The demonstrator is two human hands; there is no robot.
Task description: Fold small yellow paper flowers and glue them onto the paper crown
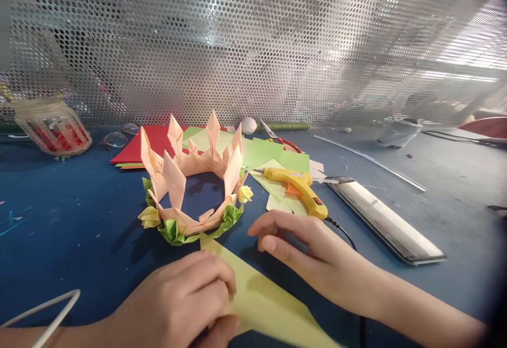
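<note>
On the desk [79, 221], a jar [53, 126] at ten o'clock, red paper [130, 150] at eleven, scissors [277, 138] at twelve, and perhaps a steel bar [386, 221] at three.

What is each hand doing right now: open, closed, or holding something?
Left hand: closed, pinching the yellow-green paper.
Right hand: loosely curled, fingertips on the blue table, holding nothing visible.

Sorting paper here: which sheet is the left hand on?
The yellow-green sheet nearest the camera, pinched by the left hand, right hand beside it. The red sheet and light green sheets lie untouched beyond the paper crown.
</note>
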